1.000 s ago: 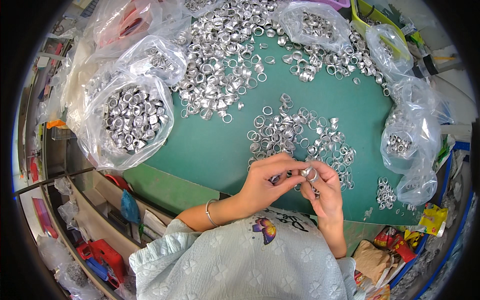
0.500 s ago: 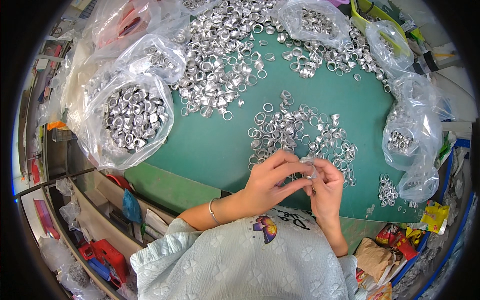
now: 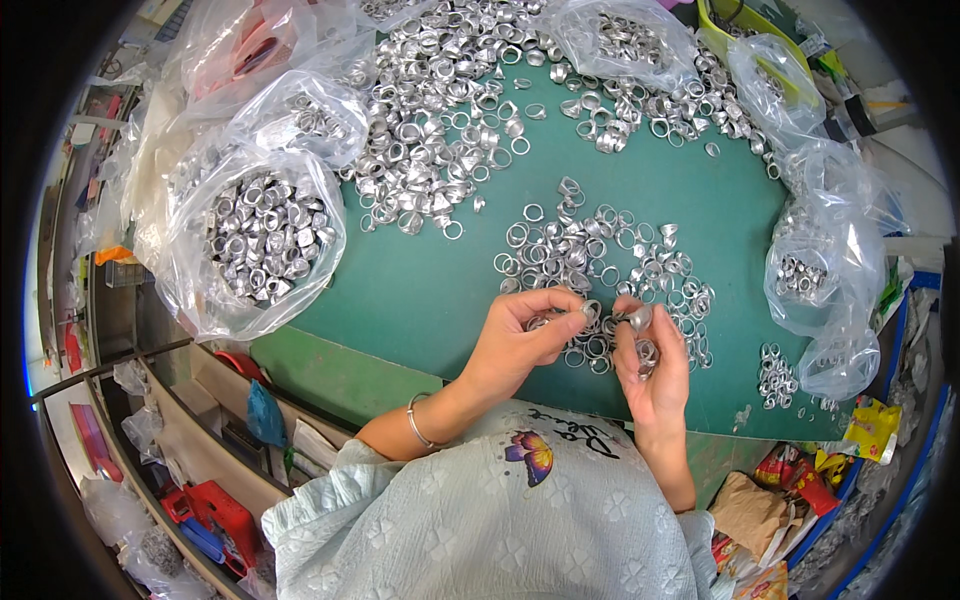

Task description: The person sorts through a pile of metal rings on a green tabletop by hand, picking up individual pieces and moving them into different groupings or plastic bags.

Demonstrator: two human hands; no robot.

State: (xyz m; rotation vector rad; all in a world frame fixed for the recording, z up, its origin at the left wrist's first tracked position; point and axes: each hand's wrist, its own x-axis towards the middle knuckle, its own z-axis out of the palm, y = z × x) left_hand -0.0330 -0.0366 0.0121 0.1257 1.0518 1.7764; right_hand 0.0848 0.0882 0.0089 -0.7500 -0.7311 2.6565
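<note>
A: Holding something small, are they, both hands?

B: Yes. The left hand (image 3: 520, 340) is curled, and its thumb and fingertips pinch a silver ring (image 3: 590, 312) at the near edge of the green table (image 3: 420, 290). The right hand (image 3: 655, 365) is just beside it, the fingers bent, pinching another ring (image 3: 638, 318) between thumb and forefinger. More rings lie in the right palm.

A: And where are the two pinched rings relative to the rest?

B: They are held just above the small pile (image 3: 590, 250) of loose rings in the middle of the table, close to each other, but whether they touch cannot be told.

A: What else is around?

B: A bigger pile (image 3: 450, 110) lies further away. On the person's left, an open plastic bag (image 3: 255, 235) is full of the same metal pieces. On the right, a clear bag (image 3: 820, 270) holds fewer of them. A bracelet (image 3: 415, 425) is on the left wrist.
</note>
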